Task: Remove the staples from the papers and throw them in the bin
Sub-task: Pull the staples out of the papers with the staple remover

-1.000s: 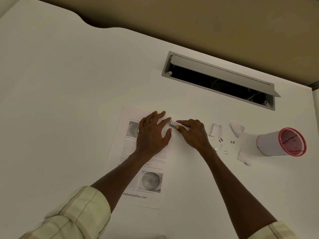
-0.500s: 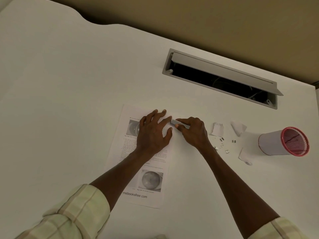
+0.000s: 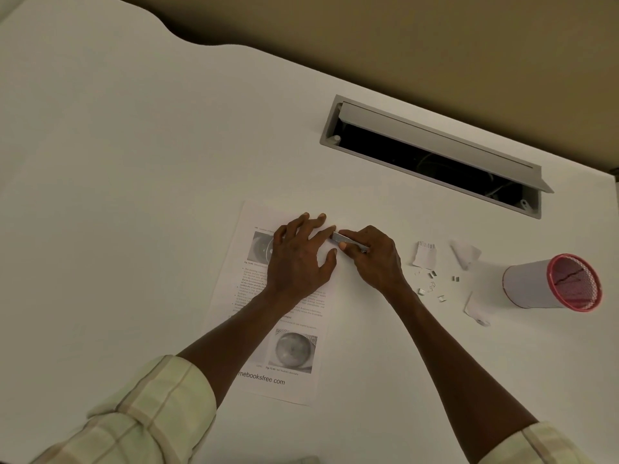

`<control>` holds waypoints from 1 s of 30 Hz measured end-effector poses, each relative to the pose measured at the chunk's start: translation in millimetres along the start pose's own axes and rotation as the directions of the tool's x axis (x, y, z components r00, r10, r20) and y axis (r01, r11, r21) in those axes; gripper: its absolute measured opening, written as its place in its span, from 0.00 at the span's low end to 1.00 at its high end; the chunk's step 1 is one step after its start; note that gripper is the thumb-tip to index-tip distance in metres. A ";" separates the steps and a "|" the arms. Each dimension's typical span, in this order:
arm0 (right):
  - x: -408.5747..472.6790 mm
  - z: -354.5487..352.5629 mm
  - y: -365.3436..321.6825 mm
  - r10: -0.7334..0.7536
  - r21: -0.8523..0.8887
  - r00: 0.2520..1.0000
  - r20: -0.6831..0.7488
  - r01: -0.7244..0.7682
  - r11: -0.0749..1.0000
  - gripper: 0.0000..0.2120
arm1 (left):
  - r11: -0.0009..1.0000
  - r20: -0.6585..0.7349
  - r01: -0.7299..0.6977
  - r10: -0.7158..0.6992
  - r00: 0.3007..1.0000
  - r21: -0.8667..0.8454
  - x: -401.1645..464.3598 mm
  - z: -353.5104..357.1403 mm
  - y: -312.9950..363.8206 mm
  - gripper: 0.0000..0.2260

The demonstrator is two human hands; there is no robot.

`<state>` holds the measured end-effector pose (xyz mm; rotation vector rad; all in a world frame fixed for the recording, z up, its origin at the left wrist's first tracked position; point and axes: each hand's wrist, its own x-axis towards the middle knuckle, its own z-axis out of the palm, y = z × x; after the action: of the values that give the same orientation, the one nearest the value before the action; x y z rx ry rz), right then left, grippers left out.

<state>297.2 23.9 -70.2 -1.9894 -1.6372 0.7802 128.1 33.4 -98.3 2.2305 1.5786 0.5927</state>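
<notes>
In the head view, the left hand (image 3: 298, 259) lies flat with spread fingers on the printed papers (image 3: 268, 329), pinning the top end to the white desk (image 3: 134, 162). The right hand (image 3: 375, 259) grips a thin metal tool (image 3: 348, 241) between thumb and curled fingers, its tip at the papers' upper right corner, just beside the left forefinger; a staple there is probably being worked out, though none can be seen under the fingers. To the right lie several loose staples (image 3: 432, 283) and torn paper scraps (image 3: 425, 254) on the desk (pulled out, it seems, but not binned). The bin (image 3: 549, 283), a red-rimmed mesh cup, lies on its side near them. By my reading, the removal is well along, while the throwing away is all still to do.
</notes>
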 end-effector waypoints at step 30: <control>-65.4 2.3 -8.6 0.043 0.007 0.956 -0.292 -0.043 0.999 0.12 | 1.000 -0.013 0.001 -0.001 1.000 0.005 0.2 -2.8 0.6 0.22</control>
<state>280.5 -38.6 -56.9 -2.0332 -1.4258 0.4728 127.2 33.5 -95.6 2.2337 1.5888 0.6044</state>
